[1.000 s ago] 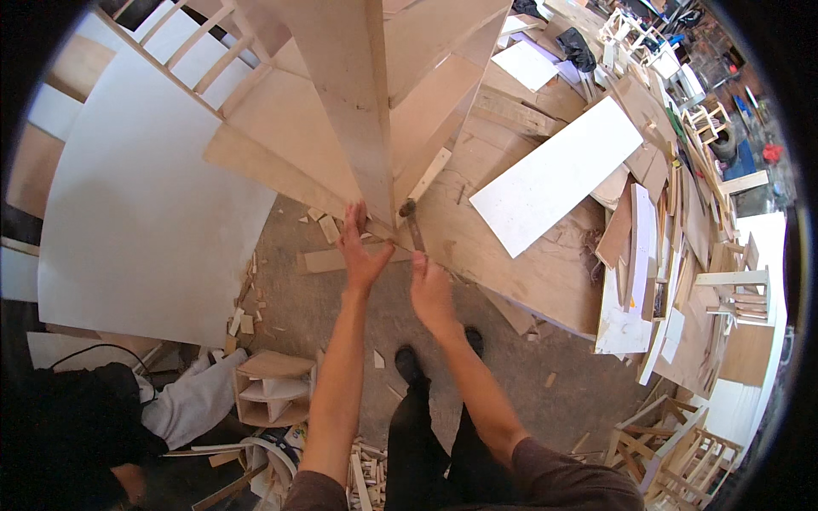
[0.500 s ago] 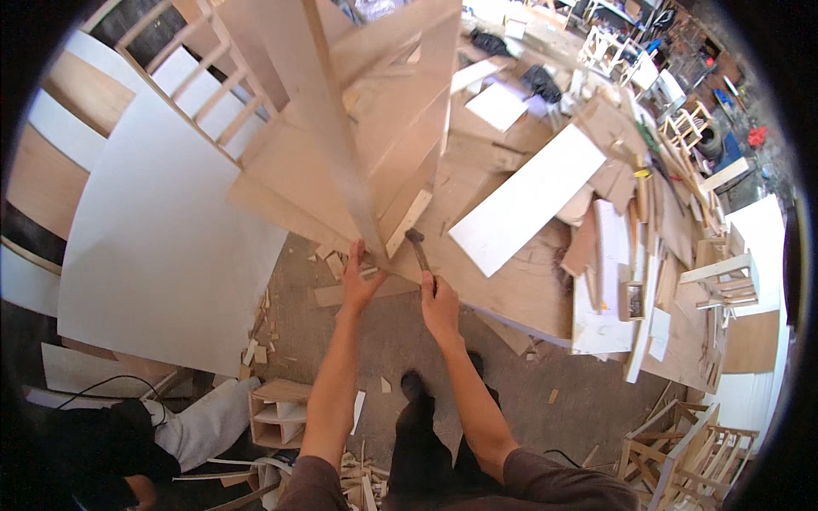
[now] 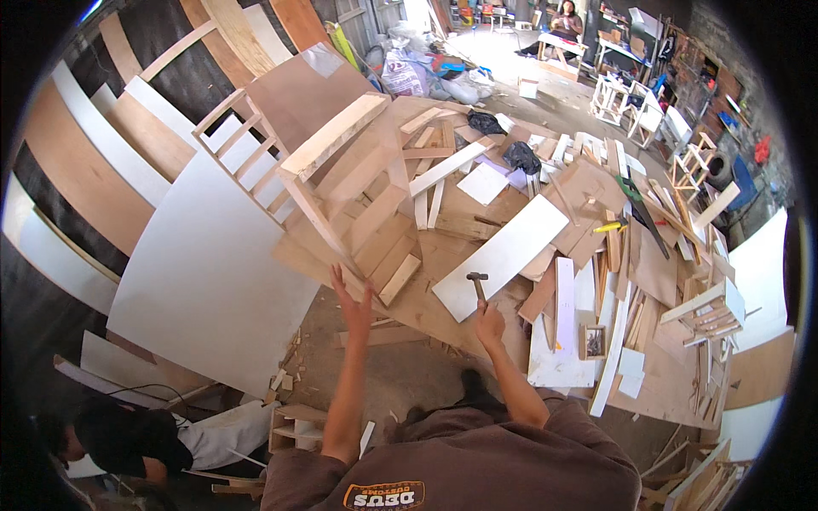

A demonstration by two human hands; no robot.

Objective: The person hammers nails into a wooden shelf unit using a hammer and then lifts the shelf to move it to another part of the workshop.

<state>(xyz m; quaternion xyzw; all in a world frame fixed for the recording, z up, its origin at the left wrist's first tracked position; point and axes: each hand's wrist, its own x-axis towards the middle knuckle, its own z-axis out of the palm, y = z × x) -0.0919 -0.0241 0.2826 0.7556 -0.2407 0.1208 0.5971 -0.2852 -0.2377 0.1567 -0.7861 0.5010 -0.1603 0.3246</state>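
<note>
A hammer (image 3: pixel 478 288) with a dark metal head and a wooden handle is in my right hand (image 3: pixel 489 325), its fingers wrapped round the handle. It is raised over the workbench, apart from the wood frame. My left hand (image 3: pixel 352 302) is open, fingers spread, beside the lower end of the pale wooden frame (image 3: pixel 320 220). Whether the fingertips touch it I cannot tell. A thick rail (image 3: pixel 339 134) tops the frame, and a short wood block (image 3: pixel 399 279) lies at its base on the brown bench board (image 3: pixel 430 313).
A white board (image 3: pixel 503 255) lies right of the frame, with a small nail box (image 3: pixel 592 341), a handsaw (image 3: pixel 639 209) and offcuts beyond. A large white sheet (image 3: pixel 204 272) leans at left. Another person (image 3: pixel 128 434) is low at left; a further person (image 3: pixel 567 19) sits far back.
The hammer has moved right, away from the frame's base. My left hand has spread its fingers. My view has tilted up, and the frame appears lower in it.
</note>
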